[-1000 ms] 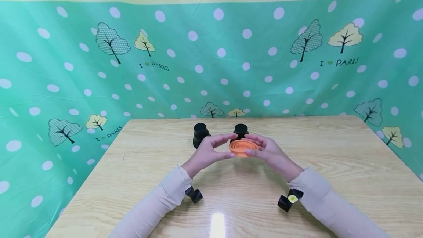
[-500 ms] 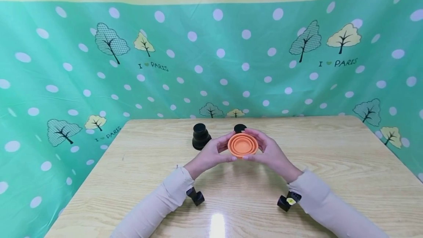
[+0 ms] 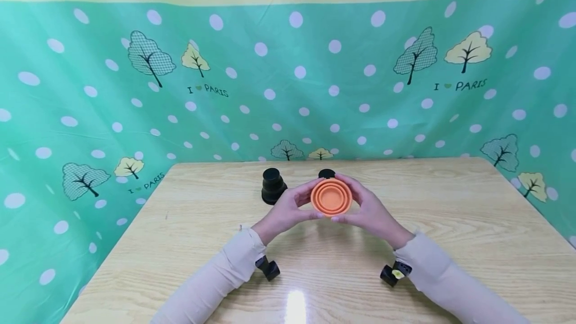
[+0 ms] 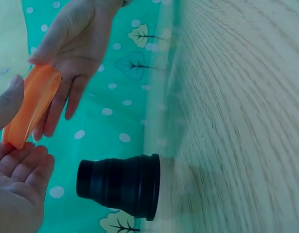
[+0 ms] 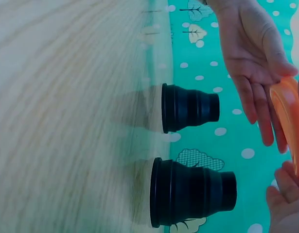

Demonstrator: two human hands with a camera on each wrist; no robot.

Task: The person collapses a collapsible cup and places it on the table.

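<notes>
Both hands hold an orange collapsible cup (image 3: 331, 197), folded flat into rings, above the table. Its ringed face is turned toward the head camera. My left hand (image 3: 288, 212) pinches the left side, thumb at the lower edge and fingers behind. My right hand (image 3: 373, 214) does the same on the right, so the thumbs almost meet. Seen edge-on in the left wrist view, the orange cup (image 4: 32, 104) looks like a thin disc. Behind the hands a stepped black cup (image 3: 272, 186) stands upside down on its wide rim. A second black cup (image 3: 326, 173) is mostly hidden behind the hands.
The right wrist view shows the two black cups, one nearer (image 5: 193, 192) and one farther (image 5: 190, 108), standing apart on the wooden table (image 3: 450, 224). A green dotted cloth (image 3: 288, 64) hangs behind the table. Small black cameras sit on both wrists.
The orange cup has tilted up from nearly level, so its ringed face now shows as a full circle. The thumbs have moved to its lower edge. The black cups have stayed put.
</notes>
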